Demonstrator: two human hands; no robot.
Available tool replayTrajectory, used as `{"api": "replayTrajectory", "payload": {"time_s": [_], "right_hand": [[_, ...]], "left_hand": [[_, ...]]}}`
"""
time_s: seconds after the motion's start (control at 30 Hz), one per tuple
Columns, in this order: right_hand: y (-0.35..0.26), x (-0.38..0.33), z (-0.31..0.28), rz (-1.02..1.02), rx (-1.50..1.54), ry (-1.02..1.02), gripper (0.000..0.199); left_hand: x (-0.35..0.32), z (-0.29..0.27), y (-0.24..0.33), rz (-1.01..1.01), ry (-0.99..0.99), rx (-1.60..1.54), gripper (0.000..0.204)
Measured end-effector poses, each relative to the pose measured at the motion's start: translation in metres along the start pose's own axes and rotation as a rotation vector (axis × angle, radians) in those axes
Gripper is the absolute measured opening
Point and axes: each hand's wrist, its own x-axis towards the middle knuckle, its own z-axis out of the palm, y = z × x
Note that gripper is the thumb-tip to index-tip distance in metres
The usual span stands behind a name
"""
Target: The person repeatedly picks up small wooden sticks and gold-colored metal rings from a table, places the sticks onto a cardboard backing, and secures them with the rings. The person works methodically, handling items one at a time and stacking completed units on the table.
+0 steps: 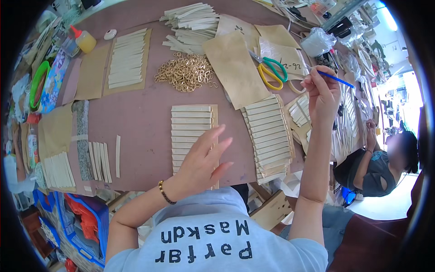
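My left hand, fingers spread, hovers over or rests on the right side of a row of cream strips laid on brown card; whether it touches them I cannot tell. Up at the right, my right hand pinches a thin blue stick-like tool, perhaps a pen or brush. A second card of cream strips with gold-coloured edges lies between my hands. Beyond the first row sits a heap of gold oval metal links. Scissors with green and yellow handles rest on brown paper.
Loose cream strips are piled at the back. More strips lie on card at the left, near a red-capped yellow bottle. Blue crates stand below the table's left edge. Another person sits at the right.
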Motion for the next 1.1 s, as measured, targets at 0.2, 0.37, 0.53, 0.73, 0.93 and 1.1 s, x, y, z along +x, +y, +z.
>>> {"api": "replayTrajectory", "payload": {"time_s": [0.2,0.37,0.53,0.73,0.93,1.1], "right_hand": [[-0.025,-0.039,0.056,-0.088,0.061,-0.003,0.014],[-0.023,-0.063,0.068,-0.155,0.106,-0.076,0.01],[-0.031,-0.078,0.054,-0.227,0.112,0.055,0.01],[0.022,-0.169,0.051,0.042,-0.371,-0.167,0.022],[0.062,-0.215,0.068,0.171,-0.502,-0.295,0.02],[0.069,-0.217,0.067,0.228,-0.505,-0.273,0.016]], "left_hand": [[0.085,0.038,0.024,-0.159,-0.122,-0.679,0.05],[0.107,0.063,0.021,-0.107,-0.271,-0.768,0.034],[0.096,0.036,-0.003,-0.259,-0.12,-0.769,0.028],[0.043,-0.032,-0.029,-0.338,0.139,-0.412,0.032],[-0.024,-0.017,-0.025,-0.388,0.071,-0.243,0.046],[-0.041,-0.004,-0.027,-0.304,0.091,-0.179,0.057]]}}
